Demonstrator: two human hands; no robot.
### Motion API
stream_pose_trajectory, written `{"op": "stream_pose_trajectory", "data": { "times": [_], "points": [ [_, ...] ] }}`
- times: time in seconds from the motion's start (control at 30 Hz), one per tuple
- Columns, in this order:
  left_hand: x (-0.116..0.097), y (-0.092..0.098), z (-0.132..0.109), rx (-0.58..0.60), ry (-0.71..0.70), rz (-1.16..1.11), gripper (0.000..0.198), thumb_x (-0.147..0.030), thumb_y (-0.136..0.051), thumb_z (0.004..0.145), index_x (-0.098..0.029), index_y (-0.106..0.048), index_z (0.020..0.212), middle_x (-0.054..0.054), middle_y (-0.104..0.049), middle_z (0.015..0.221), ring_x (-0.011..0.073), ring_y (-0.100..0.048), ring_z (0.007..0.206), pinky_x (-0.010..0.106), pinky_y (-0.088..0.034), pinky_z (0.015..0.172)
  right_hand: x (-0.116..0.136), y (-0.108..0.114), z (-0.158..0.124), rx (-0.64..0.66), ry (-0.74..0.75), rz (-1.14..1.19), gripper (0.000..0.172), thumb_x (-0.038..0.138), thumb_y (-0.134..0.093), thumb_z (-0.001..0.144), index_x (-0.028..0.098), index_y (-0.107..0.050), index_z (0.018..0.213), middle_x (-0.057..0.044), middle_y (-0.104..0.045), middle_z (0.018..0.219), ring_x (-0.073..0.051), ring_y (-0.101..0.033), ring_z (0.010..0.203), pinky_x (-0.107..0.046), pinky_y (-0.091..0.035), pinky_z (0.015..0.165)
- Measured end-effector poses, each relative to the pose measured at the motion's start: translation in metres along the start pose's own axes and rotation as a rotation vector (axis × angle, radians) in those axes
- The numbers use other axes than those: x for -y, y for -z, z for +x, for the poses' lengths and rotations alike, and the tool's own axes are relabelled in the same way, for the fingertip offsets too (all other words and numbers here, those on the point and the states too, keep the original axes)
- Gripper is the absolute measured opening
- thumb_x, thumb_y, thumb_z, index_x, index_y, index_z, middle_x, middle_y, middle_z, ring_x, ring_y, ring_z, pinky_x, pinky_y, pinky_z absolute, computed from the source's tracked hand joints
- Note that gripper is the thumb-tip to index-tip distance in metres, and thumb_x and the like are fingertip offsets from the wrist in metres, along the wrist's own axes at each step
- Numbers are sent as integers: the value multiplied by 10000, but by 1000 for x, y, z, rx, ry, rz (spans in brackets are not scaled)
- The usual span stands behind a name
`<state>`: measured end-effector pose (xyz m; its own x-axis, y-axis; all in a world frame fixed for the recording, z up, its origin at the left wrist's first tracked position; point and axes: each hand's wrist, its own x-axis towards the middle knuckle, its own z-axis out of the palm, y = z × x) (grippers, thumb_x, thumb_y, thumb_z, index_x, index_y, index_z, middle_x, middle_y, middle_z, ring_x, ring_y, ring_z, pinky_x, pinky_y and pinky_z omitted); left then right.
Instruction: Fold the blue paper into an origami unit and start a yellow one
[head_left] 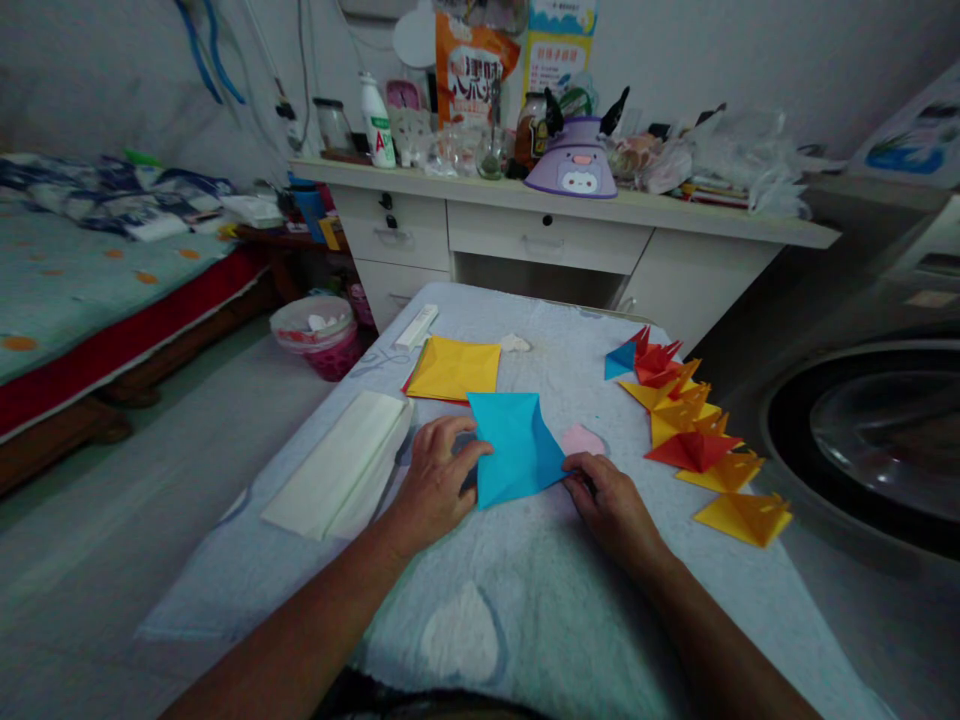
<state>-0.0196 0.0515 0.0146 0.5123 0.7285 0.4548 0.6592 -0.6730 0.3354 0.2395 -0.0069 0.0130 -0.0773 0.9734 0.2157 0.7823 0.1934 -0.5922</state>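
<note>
Two hands in play here, one left hand and one right hand, and just one blue paper sheet between them! One yellow-topped paper stack, its sheets too tight to count. Over to the folded paper figures: at least six, overlapping too closely for an exact tally, and at least three are yellow! Now the back: one purple visor sporting two dark horns, one orange snack bag, one green-labelled white bottle. One pink wastebasket, one washing machine, one bed.
</note>
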Motion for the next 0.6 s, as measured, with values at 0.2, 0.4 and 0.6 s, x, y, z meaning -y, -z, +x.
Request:
{"op": "stream_pose_trajectory", "data": {
  "times": [0.2, 0.4, 0.6],
  "points": [
    [-9, 2, -1, 46, -221, 142, 374, 6, -536, 761, -270, -661, 980, 40, -598, 1296, 302, -416, 1304, 609, -155, 1111, 0, 1, 1, -10, 20, -8, 143, 155, -525, 824, 205, -598, 936, -53, -636, 897, -210, -593, 841, -356, -497, 759],
    [-13, 1, -1, 123, -313, 67, 152, -88, -519, 865, -196, -624, 884, 51, -704, 1036, 247, -548, 1198, 545, -209, 1117, 2, 2, 2, 10, 58, -33, 154, 128, -561, 793, 199, -596, 925, -71, -595, 972, -237, -563, 943, -397, -479, 844],
    [-16, 0, 0, 262, -310, 44, 122, -126, -573, 824, -171, -627, 924, 94, -689, 1062, 240, -620, 1011, 393, -468, 899, -1, 1, 1, 26, 58, -57, 238, 122, -593, 788, 200, -602, 1012, -85, -568, 1044, -258, -539, 1012, -437, -463, 906]
  ]
}}
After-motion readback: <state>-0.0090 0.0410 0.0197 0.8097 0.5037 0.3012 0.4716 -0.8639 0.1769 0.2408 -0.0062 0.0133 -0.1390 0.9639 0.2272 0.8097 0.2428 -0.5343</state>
